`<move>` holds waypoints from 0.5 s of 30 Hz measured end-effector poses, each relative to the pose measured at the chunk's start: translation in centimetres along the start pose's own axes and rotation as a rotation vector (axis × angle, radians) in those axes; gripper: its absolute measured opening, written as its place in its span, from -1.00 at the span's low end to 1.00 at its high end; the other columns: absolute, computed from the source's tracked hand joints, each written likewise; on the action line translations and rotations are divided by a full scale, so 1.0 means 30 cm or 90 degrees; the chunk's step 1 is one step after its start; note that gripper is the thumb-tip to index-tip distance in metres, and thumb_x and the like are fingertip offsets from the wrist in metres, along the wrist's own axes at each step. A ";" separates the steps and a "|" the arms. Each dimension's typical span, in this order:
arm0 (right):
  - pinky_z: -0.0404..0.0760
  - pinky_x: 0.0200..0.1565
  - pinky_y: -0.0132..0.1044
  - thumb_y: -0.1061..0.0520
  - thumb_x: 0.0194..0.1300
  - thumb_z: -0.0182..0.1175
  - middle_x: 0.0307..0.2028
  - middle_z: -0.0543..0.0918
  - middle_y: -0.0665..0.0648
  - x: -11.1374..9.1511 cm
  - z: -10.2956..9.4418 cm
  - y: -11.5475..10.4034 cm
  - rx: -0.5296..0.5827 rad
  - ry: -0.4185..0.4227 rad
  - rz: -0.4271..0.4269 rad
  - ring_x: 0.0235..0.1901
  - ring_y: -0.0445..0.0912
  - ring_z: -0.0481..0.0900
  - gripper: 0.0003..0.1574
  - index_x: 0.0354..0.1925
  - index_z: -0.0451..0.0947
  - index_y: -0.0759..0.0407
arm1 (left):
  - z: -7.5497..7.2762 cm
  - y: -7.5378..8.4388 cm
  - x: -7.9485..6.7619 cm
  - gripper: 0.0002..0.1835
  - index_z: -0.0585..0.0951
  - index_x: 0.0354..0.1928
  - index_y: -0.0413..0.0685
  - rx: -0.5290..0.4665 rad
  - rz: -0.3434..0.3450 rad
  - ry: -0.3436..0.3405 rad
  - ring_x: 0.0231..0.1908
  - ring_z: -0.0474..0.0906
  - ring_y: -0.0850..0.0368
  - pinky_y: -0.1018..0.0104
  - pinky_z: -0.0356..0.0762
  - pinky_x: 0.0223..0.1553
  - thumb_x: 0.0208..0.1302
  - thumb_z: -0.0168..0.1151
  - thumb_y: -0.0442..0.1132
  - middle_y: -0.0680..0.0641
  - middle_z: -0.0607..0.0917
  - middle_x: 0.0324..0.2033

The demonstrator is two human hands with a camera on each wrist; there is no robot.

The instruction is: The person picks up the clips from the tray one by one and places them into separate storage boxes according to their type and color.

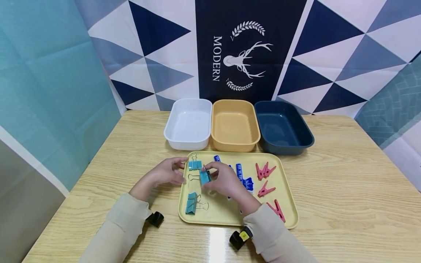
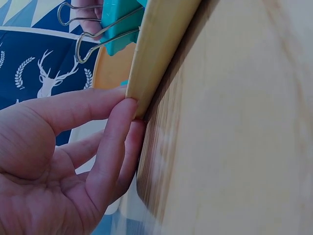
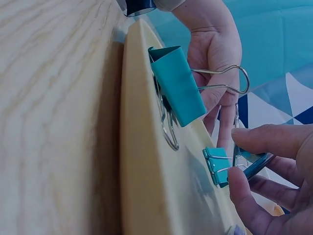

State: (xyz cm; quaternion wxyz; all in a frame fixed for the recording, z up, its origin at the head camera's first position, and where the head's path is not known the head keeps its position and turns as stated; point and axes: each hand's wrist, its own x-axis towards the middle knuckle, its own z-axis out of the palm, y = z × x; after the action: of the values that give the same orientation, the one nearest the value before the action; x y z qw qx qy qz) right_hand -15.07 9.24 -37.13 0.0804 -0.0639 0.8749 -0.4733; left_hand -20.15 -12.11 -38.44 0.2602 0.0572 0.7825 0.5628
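Observation:
My right hand (image 1: 227, 179) pinches a teal binder clip (image 1: 204, 177) between thumb and fingers over the left part of the yellow tray (image 1: 227, 215). In the right wrist view, this clip (image 3: 257, 166) is seen edge-on and partly hidden by the fingers. My left hand (image 1: 167, 171) is at the tray's left edge; in the left wrist view its loosely bent fingertips (image 2: 117, 105) touch the outside of the rim. Another teal binder clip (image 1: 195, 165) lies near the tray's far left corner. Nearer the front left, a further teal clip (image 1: 191, 205) stands with its wire handles pointing right.
Blue-and-white ruler-like pieces (image 1: 239, 172) lie mid-tray, partly behind the right hand. Several pink clothespins (image 1: 265, 189) lie at its right. Behind the tray stand a white bin (image 1: 187, 145), an orange bin (image 1: 235, 147) and a dark blue bin (image 1: 286, 150), side by side on the wooden table (image 1: 348, 175).

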 end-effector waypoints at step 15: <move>0.60 -0.32 -0.28 0.25 -0.19 0.52 -0.15 0.57 0.05 0.024 -0.020 -0.005 0.005 0.008 0.008 -0.20 -0.04 0.53 -0.50 -0.20 0.61 0.00 | -0.001 -0.004 -0.001 -0.16 0.26 0.34 -0.16 -0.004 0.007 -0.006 -0.21 0.55 -0.01 0.19 0.67 -0.25 -0.06 0.29 -0.64 -0.27 0.38 0.00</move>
State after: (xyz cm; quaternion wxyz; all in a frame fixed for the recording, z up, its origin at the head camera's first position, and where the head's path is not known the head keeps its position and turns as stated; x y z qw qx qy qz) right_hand -15.90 9.51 -36.73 0.0781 -0.0554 0.8739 -0.4765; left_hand -20.13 -12.20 -38.54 0.2608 0.0636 0.7792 0.5664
